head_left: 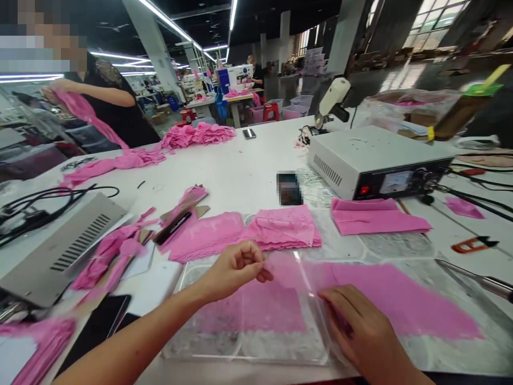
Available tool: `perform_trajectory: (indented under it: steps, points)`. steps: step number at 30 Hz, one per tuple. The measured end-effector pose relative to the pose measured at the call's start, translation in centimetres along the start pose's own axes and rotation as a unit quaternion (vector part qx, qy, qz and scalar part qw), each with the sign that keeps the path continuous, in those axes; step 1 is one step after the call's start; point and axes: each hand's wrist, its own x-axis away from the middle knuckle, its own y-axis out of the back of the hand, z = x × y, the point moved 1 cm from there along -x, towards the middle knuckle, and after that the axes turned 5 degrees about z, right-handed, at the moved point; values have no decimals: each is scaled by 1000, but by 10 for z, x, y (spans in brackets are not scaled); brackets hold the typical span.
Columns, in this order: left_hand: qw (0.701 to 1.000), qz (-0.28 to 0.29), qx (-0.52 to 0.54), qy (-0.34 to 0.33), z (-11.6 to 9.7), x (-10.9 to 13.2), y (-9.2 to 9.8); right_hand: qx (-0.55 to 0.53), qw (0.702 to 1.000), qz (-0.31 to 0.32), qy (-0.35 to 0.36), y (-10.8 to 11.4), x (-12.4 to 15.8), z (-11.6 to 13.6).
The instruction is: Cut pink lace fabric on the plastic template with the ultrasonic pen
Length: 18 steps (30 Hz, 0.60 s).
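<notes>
My left hand (242,267) is closed in a pinch above a pink fabric piece (276,307); what its fingertips hold is too small to make out. Fingers curled, my right hand (360,323) grips the raised edge of a clear plastic sheet (306,272). Part of this sheet lies over the pink piece on the left. Right of it, another flat pink fabric piece (404,299) passes behind my right hand. Just beyond my hands lie two stacks of cut pink fabric, a left stack (212,232) and a right stack (286,227).
A grey control box (380,160) stands at the right, near folded pink fabric (377,216), orange-handled snips (475,244) and a metal-tipped tool (481,278). Another grey box (60,240) with black cables is at left. Across the table, a co-worker (108,101) holds pink fabric.
</notes>
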Motion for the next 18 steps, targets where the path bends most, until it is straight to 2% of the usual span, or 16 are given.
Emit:
perform_trajectory:
  steps: [4,8,13,18]
  points:
    - [998,-29,-53,13,17,55,31,-42,995,36,87,-15,-22,24]
    - [975,-18,-223,20,32,87,43,-79,983,98,132,-27,-30,38]
    - [955,9,-297,13,33,94,47,-95,976,124,152,-30,-28,42]
    - [937,40,-347,15,27,95,52,-116,969,174,129,-24,-23,44]
